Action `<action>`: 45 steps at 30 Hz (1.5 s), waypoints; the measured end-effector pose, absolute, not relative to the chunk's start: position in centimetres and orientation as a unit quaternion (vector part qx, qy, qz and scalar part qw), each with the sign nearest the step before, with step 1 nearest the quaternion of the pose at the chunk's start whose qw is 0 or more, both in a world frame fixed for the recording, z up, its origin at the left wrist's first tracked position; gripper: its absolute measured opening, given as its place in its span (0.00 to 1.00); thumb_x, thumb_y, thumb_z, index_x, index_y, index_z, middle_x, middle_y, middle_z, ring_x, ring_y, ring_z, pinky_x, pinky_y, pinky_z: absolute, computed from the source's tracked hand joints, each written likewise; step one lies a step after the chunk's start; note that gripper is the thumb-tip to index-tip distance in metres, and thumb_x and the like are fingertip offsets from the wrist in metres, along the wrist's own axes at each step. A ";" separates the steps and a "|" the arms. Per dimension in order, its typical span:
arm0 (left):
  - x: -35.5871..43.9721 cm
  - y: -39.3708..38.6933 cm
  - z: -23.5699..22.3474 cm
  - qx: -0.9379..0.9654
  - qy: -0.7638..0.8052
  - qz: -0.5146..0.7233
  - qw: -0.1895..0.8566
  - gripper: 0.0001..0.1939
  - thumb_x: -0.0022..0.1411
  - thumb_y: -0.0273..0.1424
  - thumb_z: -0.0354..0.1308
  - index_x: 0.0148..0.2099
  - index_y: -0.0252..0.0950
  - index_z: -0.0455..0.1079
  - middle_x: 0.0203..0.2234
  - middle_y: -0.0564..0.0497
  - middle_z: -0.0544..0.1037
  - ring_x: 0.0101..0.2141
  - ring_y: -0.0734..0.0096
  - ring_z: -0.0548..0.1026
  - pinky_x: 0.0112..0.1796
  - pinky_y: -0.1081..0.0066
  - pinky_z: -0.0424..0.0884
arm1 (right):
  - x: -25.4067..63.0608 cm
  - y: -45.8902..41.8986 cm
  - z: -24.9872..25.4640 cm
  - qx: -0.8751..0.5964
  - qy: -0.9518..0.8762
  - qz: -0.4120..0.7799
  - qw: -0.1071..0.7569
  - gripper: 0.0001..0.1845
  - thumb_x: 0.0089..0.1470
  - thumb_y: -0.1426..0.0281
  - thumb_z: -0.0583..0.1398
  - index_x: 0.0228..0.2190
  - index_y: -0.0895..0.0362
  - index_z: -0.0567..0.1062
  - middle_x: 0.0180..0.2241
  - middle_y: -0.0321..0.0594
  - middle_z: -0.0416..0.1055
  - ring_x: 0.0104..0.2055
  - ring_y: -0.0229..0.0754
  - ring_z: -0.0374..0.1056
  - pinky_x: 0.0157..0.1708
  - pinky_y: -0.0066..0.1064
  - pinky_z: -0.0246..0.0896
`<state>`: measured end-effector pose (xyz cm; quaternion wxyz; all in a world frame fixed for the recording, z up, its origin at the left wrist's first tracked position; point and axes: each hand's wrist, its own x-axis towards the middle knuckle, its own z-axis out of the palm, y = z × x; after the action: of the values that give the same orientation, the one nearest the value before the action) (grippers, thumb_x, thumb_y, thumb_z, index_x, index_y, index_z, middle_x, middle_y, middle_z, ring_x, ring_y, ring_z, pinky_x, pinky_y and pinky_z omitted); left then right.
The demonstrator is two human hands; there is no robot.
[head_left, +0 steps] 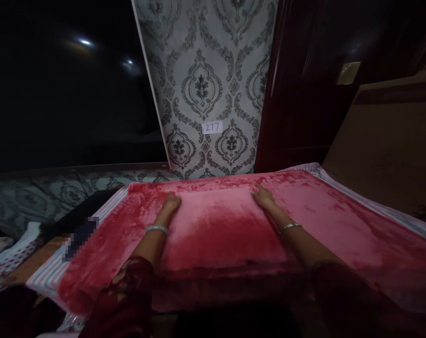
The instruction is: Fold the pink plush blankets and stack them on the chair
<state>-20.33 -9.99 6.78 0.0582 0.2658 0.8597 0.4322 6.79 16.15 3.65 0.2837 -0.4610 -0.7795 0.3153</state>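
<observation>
A plush red blanket (339, 216) is spread over a bed. On it lies a folded or cushioned red piece (220, 234), raised a little above the rest. My left hand (170, 204) rests on its far left corner, fingers curled down onto the fabric. My right hand (264, 197) presses flat on its far right corner, fingers stretched out. Both wrists carry a silver bangle.
A striped sheet (43, 274) shows under the blanket's edges. Patterned grey wallpaper (202, 89) with a small label reading 277 (212, 127) is ahead. A dark wooden door (304, 94) stands at the right, a brown board (385, 145) beside it, and dark glass (65, 84) at the left.
</observation>
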 end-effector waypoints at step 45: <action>-17.7 -8.6 2.3 0.428 0.900 0.080 -0.007 0.33 0.71 0.48 0.37 0.72 0.41 0.52 0.71 0.41 0.52 0.70 0.51 0.48 0.60 0.41 0.60 | 6.0 13.1 -0.1 -0.372 -0.917 0.072 0.127 0.28 0.70 0.56 0.45 0.67 0.48 0.59 0.70 0.43 0.51 0.71 0.58 0.43 0.62 0.62 0.52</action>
<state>-17.67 -8.56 2.28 -0.0070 0.4275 0.9004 0.0800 6.04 13.14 -0.09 0.1270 -0.3720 -0.9167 0.0723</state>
